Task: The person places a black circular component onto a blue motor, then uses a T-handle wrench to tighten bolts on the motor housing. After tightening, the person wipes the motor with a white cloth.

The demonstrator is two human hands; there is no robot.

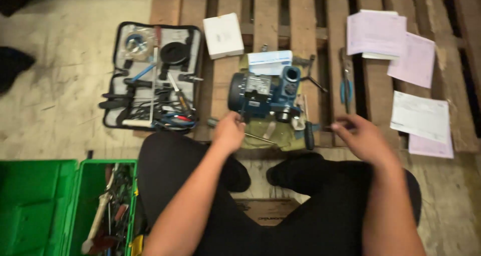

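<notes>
Blue electric pump (pixel 263 95), a squat motor body with a round port on top, rests on an olive-green cloth (pixel 280 135) spread over the slats of a wooden pallet (pixel 300 15), directly in front of the seated person's knees; the cloth keeps small parts from dropping through the gaps. The left hand (pixel 229 131) is closed around a thin metal-shafted tool (pixel 258 137) right at the pump's near edge, touching or just short of its housing. The right hand (pixel 363 135), motion-blurred, hovers just right of the pump with fingers curled; whether it grips anything cannot be told. A dark-handled screwdriver (pixel 309 134) lies between the hands. Blue-handled pliers (pixel 345 88) lie on the pallet to the right, near pink and white paper sheets (pixel 401 50). A white cardboard box (pixel 223 34) sits behind. An opened grey zip tool case (pixel 153 75) lies to the left, a green plastic toolbox (pixel 65 206) nearer, both within arm's reach.
</notes>
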